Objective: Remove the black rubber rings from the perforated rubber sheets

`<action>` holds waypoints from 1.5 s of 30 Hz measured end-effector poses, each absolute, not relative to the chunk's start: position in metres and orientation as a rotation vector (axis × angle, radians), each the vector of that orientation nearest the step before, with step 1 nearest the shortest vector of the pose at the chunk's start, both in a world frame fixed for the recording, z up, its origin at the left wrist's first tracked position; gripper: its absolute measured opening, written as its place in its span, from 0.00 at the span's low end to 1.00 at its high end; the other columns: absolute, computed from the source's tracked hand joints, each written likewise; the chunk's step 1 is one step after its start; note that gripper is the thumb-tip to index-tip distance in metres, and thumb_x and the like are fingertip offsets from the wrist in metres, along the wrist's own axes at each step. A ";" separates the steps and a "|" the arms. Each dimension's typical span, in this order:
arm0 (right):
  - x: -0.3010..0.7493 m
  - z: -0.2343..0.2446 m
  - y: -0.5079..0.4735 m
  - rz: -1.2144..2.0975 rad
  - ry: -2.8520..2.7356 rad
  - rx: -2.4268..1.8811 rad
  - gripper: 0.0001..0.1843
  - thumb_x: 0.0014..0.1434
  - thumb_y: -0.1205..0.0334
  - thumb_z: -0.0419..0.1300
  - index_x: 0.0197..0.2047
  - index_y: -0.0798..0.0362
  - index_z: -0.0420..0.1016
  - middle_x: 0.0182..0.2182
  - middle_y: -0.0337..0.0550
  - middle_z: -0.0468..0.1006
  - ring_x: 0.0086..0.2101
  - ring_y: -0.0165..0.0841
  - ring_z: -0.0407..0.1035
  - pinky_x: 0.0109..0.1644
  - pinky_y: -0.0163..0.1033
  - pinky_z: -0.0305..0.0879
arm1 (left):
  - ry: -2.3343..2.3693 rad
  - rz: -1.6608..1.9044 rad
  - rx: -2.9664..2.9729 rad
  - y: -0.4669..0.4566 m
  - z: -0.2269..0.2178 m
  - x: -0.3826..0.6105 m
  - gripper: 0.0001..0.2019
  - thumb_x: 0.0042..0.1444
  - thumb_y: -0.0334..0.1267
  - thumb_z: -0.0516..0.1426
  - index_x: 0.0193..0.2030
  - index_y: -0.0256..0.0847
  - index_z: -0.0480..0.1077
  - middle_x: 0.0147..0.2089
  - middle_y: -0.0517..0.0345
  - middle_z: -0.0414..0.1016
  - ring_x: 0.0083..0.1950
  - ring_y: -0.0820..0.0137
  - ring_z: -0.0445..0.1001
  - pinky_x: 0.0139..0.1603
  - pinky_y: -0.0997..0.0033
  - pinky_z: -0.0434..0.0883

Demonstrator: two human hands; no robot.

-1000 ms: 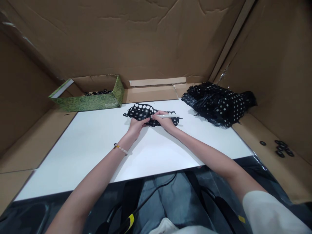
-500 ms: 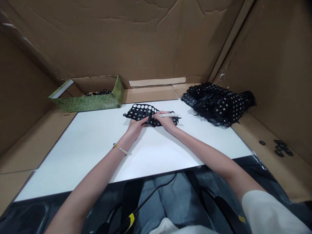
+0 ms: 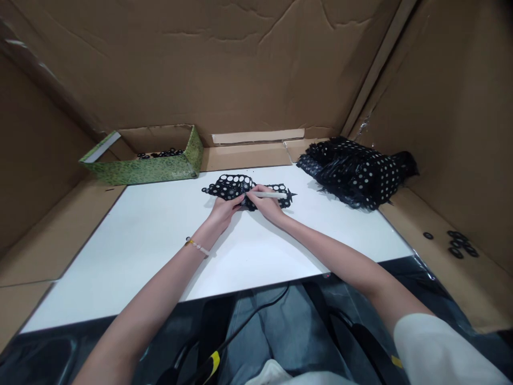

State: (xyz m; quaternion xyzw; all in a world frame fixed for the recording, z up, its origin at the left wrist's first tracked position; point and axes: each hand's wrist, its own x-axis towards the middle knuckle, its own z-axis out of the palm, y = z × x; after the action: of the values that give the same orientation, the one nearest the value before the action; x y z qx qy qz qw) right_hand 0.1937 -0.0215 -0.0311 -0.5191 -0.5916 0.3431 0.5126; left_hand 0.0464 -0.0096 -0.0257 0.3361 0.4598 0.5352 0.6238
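Note:
A black sheet full of round holes (image 3: 226,184) lies on the white board, with frayed, pointed ends left and right. My left hand (image 3: 224,207) grips its near edge, the thumb on top and the other fingers mostly hidden. My right hand (image 3: 267,203) is closed around a slim white pen-shaped tool (image 3: 274,195). The tool's working tip is by the sheet, close to my left thumb, and too small to make out. Part of the sheet's middle is covered by my hands.
A green patterned box (image 3: 144,170) at the back left contains small black rings (image 3: 168,153). At the back right rests a heap of perforated black sheets (image 3: 360,174). Several loose black rings (image 3: 457,251) lie on the cardboard at right. Cardboard walls (image 3: 256,69) enclose the white board (image 3: 160,246).
My right hand has shifted slightly left and down with the white tool, bringing its tip nearer my left thumb. More holes show in the sheet's right part. My left hand has barely moved.

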 end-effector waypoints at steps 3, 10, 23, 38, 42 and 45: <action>0.192 -0.030 -0.023 0.793 -1.451 -1.228 0.10 0.56 0.54 0.58 0.27 0.50 0.71 0.26 0.36 0.74 0.31 0.32 0.66 0.38 0.37 0.59 | 1.058 1.218 0.792 -0.010 -0.025 0.046 0.09 0.40 0.25 0.69 0.30 0.34 0.76 0.36 0.48 0.81 0.43 0.61 0.79 0.51 0.58 0.76; 0.205 -0.027 -0.017 0.872 -1.404 -1.138 0.11 0.55 0.52 0.60 0.29 0.50 0.74 0.29 0.37 0.76 0.33 0.33 0.68 0.42 0.38 0.62 | 1.043 1.168 0.741 -0.006 -0.015 0.037 0.08 0.45 0.27 0.66 0.34 0.36 0.75 0.40 0.47 0.81 0.43 0.59 0.79 0.45 0.57 0.78; 0.203 -0.037 -0.014 0.996 -1.359 -1.083 0.11 0.53 0.51 0.62 0.31 0.50 0.76 0.35 0.39 0.81 0.38 0.35 0.73 0.46 0.39 0.65 | 1.058 1.204 0.822 -0.005 -0.019 0.036 0.11 0.36 0.26 0.69 0.30 0.35 0.76 0.38 0.48 0.81 0.42 0.63 0.78 0.42 0.67 0.75; 0.202 -0.039 -0.011 1.078 -1.246 -1.143 0.08 0.49 0.55 0.63 0.28 0.51 0.77 0.35 0.41 0.82 0.38 0.35 0.73 0.48 0.41 0.66 | 1.107 1.096 0.974 -0.008 -0.017 0.035 0.13 0.39 0.30 0.69 0.35 0.36 0.75 0.39 0.48 0.81 0.38 0.62 0.77 0.34 0.67 0.74; 0.202 -0.037 -0.012 1.107 -1.230 -1.129 0.06 0.48 0.57 0.63 0.26 0.51 0.76 0.37 0.41 0.82 0.39 0.35 0.74 0.49 0.41 0.67 | 1.108 1.137 0.902 -0.007 -0.018 0.037 0.11 0.40 0.27 0.68 0.33 0.35 0.76 0.38 0.47 0.81 0.40 0.63 0.78 0.40 0.66 0.75; 0.202 -0.038 -0.012 1.087 -1.251 -1.131 0.06 0.49 0.57 0.62 0.27 0.51 0.75 0.37 0.41 0.82 0.39 0.35 0.74 0.47 0.40 0.67 | 1.081 1.152 0.885 -0.008 -0.017 0.038 0.12 0.40 0.27 0.68 0.34 0.35 0.76 0.40 0.46 0.81 0.42 0.62 0.78 0.45 0.65 0.75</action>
State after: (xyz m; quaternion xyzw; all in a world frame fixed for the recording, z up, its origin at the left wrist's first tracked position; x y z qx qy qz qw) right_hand 0.2023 -0.0122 -0.0383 -0.4753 -0.5259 0.4568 0.5375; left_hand 0.0382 -0.0079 -0.0171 0.3843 0.4695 0.5004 0.6177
